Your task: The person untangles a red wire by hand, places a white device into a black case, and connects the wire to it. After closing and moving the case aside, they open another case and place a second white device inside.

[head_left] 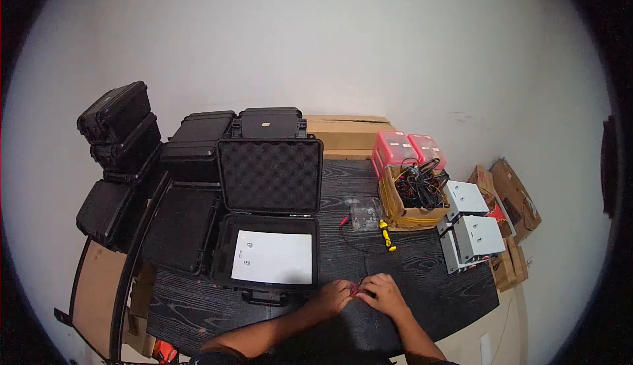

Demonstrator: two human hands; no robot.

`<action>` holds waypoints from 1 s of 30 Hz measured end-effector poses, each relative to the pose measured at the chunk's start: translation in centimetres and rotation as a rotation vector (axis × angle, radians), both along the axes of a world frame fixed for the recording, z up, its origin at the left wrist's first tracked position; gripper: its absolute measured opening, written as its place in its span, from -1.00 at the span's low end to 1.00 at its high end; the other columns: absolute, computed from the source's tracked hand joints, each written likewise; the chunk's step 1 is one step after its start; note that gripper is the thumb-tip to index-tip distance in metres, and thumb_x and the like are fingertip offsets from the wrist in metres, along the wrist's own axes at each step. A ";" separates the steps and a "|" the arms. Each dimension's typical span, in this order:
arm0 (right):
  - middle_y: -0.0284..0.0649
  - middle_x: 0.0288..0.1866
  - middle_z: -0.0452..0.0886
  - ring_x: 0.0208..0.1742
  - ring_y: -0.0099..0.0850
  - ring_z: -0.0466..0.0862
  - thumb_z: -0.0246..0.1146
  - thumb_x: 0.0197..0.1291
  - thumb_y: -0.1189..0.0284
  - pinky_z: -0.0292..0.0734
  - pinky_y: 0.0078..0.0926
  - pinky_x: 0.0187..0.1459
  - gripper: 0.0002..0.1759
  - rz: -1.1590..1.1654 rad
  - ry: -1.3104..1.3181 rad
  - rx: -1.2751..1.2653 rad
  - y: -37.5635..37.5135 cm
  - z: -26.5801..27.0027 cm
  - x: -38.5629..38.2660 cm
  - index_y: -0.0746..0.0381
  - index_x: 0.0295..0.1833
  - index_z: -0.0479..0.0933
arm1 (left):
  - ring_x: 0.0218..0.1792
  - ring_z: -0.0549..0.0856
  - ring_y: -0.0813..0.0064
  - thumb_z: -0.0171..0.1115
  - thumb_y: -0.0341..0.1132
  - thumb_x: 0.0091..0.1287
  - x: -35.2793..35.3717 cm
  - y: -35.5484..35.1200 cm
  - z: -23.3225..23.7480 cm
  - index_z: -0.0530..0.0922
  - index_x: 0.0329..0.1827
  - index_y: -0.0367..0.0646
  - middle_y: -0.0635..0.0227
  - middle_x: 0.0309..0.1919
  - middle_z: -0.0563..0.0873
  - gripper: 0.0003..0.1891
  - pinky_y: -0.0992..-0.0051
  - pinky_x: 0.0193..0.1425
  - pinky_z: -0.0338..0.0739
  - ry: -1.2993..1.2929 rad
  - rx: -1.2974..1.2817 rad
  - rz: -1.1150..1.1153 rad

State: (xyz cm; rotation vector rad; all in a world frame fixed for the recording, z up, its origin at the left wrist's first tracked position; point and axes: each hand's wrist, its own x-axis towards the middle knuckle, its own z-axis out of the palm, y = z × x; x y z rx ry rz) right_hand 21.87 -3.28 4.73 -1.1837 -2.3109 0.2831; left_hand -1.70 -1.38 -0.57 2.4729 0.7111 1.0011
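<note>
At the table's front edge, my left hand (335, 298) and my right hand (385, 295) are close together, fingers pinched on a thin red cable (354, 290). Its ends are too small to make out. A dark wire with a red plug (343, 221) lies across the table farther back. Left of my hands, an open black hard case (318, 246) has grey egg-crate foam (270, 175) in its raised lid. A flat white box (273, 257) lies in its base. Behind my right hand is a yellow and black screwdriver (387, 236), beside a clear plastic piece (365, 214).
Several closed black cases (181, 226) are stacked at the left and back. A cardboard box of tangled cables (417, 193) stands right of centre, before pink-red bins (394, 149). White boxes (480, 236) are stacked near the right edge, with cardboard (516, 193) beyond.
</note>
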 end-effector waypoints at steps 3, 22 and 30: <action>-0.29 0.08 0.75 0.17 -0.22 0.68 0.57 0.17 0.26 0.52 -0.15 0.24 -0.72 -0.075 -0.015 -0.018 0.2 -0.2 0.7 0.13 -0.06 0.78 | 0.16 0.65 -0.05 0.39 -0.35 0.40 0.0 -0.1 -0.3 0.61 0.09 -0.34 0.03 0.14 0.60 -0.70 0.08 0.24 0.59 -0.026 -0.088 -0.003; -0.19 0.26 0.66 0.33 -0.09 0.59 0.47 0.25 0.35 0.40 -0.05 0.42 -0.57 -0.052 -0.045 -0.031 -0.4 -0.5 -1.3 0.18 0.23 0.70 | 0.31 0.59 0.01 0.15 -0.47 0.36 0.2 -0.6 -1.1 0.54 0.45 -0.22 0.07 0.28 0.56 -0.46 0.07 0.41 0.52 0.126 -0.025 0.076; -0.19 0.16 0.73 0.26 -0.14 0.66 0.49 0.22 0.41 0.43 -0.11 0.40 -0.67 -0.030 0.019 -0.053 -0.3 -0.4 -1.1 0.20 0.10 0.75 | 0.38 0.56 -0.05 0.10 -0.44 0.46 -0.2 -1.7 1.1 0.52 0.46 -0.24 -0.07 0.35 0.51 -0.51 0.11 0.45 0.52 0.327 0.112 0.198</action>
